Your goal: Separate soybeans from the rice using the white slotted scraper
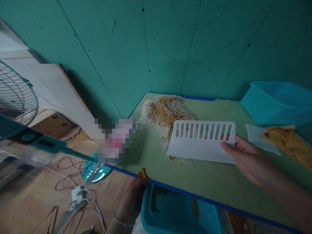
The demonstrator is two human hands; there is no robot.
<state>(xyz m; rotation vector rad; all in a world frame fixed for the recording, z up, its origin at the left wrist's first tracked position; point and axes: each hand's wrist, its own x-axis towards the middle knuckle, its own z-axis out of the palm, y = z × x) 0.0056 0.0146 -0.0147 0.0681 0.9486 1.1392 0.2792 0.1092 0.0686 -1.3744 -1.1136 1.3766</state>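
Observation:
In my right hand [246,156] is a white slotted plastic divider [202,149], gripped at its right end with the thumb on its face. It stands on the table in front of a heap of yellow soybeans [168,107] mixed with white rice grains [151,125]. Some grains lie along its left and lower edges. My left hand [136,191], with a beaded bracelet on the wrist, is down at the table's front edge beside a blue tub [146,208]. Its fingers are mostly hidden, next to a small orange-brown piece [143,174].
The blue-edged table [219,182] meets a green wall [182,48]. At right are a blue bag [275,104], an orange cloth [290,143] and a white sheet [259,138]. A fan [44,141] stands left, near cables and a power strip [78,196]. A pixelated patch covers the table's left corner.

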